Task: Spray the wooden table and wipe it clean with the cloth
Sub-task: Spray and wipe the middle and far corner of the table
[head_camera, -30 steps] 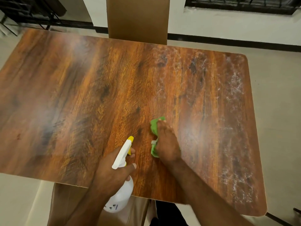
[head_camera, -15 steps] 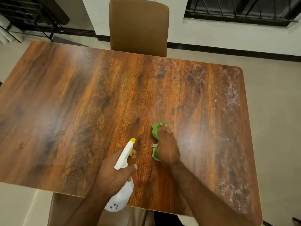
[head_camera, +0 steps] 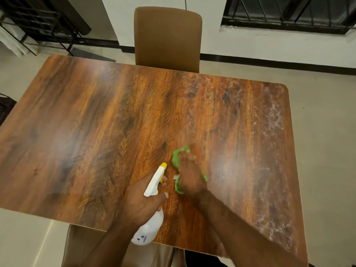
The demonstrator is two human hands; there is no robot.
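The wooden table (head_camera: 96,132) fills most of the view, with whitish smears along its right side and far right part. My right hand (head_camera: 189,176) presses a green cloth (head_camera: 176,158) flat on the table near the front middle; the hand is motion-blurred and covers most of the cloth. Just left of it, my left hand (head_camera: 142,201) grips a white spray bottle (head_camera: 149,228) with a yellow nozzle tip, held over the table's front edge with the nozzle pointing away from me.
A brown chair (head_camera: 167,37) stands at the table's far edge. Another brown chair seat (head_camera: 81,245) shows below the near edge. A black metal rack (head_camera: 38,26) is at the far left, and a barred window (head_camera: 289,14) at the far right.
The view has tilted up, showing more of the far chair and wall. My right hand with the cloth is now blurred, rubbing in about the same spot. The spray bottle stays put.
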